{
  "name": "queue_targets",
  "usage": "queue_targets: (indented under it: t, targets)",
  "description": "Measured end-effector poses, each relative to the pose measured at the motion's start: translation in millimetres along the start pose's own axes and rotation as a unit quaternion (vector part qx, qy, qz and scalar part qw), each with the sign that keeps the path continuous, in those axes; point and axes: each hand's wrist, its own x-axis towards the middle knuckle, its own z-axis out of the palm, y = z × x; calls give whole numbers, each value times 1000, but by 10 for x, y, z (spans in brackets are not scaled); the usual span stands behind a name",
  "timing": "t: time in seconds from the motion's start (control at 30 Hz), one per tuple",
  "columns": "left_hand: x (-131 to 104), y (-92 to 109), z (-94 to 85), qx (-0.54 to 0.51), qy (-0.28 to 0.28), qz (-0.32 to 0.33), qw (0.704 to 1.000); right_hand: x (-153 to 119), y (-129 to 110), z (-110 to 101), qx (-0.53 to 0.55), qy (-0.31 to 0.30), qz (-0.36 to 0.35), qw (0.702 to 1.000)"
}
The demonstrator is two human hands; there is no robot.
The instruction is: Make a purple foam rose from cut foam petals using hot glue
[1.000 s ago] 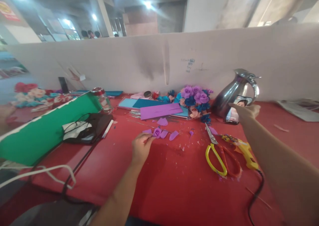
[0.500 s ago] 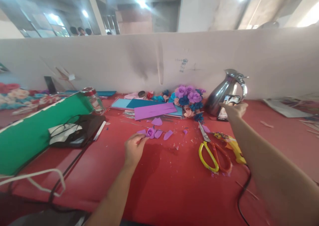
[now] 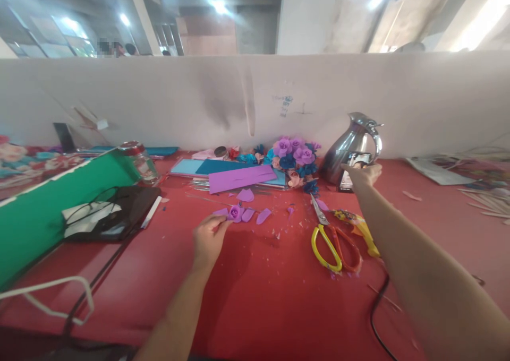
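A small purple paper flower [image 3: 235, 213] is pinched between the thumb and fingers of my left hand [image 3: 207, 239], just above the red table. Loose purple petals [image 3: 263, 216] lie to its right. My right hand [image 3: 365, 175] reaches out to a phone [image 3: 346, 182] that leans upright against a steel jug [image 3: 338, 154]. Its fingers are partly spread in front of the lit screen; whether they touch it I cannot tell. Scissors [image 3: 326, 247] with yellow and red handles lie left of my right forearm, beside a yellow glue gun [image 3: 364, 233], partly covered by that arm.
Purple paper [image 3: 243, 178] lies on blue sheets near the partition [image 3: 179, 101]. A bunch of paper flowers [image 3: 295, 156] stands left of the jug. On the left are a glass jar [image 3: 143, 164], a green board [image 3: 71, 202] and a dark case [image 3: 135, 207] with glasses. Scraps dot the red table [image 3: 255, 308].
The camera view has turned slightly right, so everything sits a little further left. My left hand still holds the flower, and my right hand stays at the phone.
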Motion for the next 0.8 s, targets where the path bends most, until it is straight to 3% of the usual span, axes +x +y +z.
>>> queue_targets:
  t: [0.13, 0.57, 0.8]
  targets:
    - [-14, -28, 3, -2, -2, -1, 1000, -77, -112, -91, 16, -18, 76, 997]
    - [-27, -91, 2, 13, -15, -12, 1000, -81, -151, -101, 12, -27, 111, 993]
    - [-7, -29, -8, 8, -15, -7, 1000, -188, -45, -74, 16, -31, 122, 992]
